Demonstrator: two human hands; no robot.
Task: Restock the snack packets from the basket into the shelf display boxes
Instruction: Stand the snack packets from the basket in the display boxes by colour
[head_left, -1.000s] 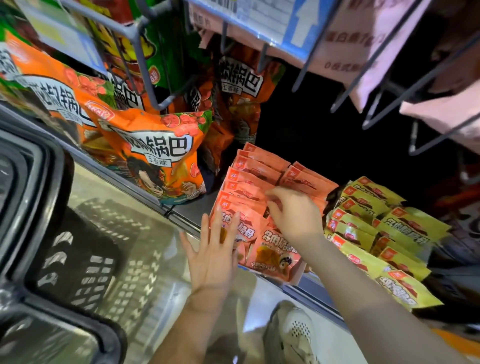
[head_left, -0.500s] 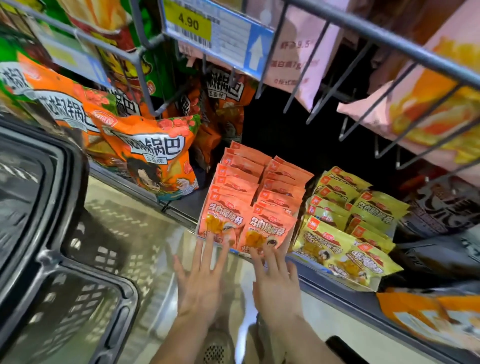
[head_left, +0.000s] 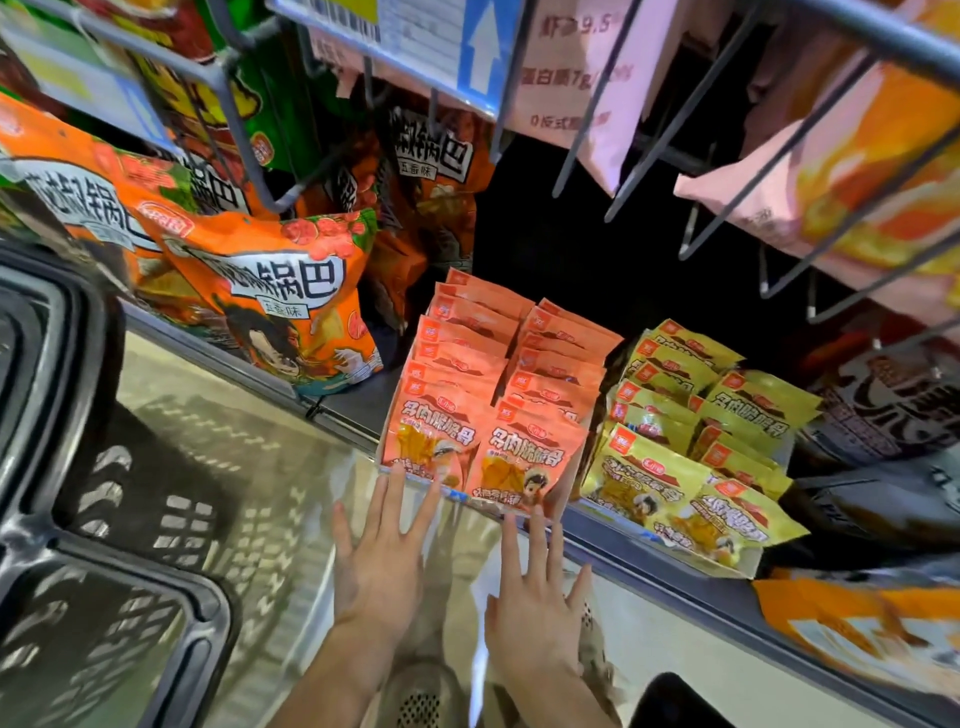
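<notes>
Here, head view only:
Left hand (head_left: 382, 564): fingers straight and spread, holding nothing; the fingertips (head_left: 396, 480) touch the front lip of the orange display box (head_left: 415, 475), under its left row.
Right hand (head_left: 530, 603): also flat, fingers fanned, nothing held; its tips reach the same lip under the right row.
Orange snack packets (head_left: 485, 384): two full rows that stand upright in the box, directly ahead of both hands and a little above the fingertips.
Long axis: the rows run away from the person, into the dark shelf.
Nearer hand: I judge both about equal, so a straight push inward needs both together.
Yellow snack packets (head_left: 696, 436): in the neighbour box, just beside, on the right.
Basket (head_left: 119, 571): dark, at the lower left, well apart from the hands.
Hard to see: the basket's inside is cut off and blurred, so I cannot tell if packets remain; the box's back end is lost in shadow.
</notes>
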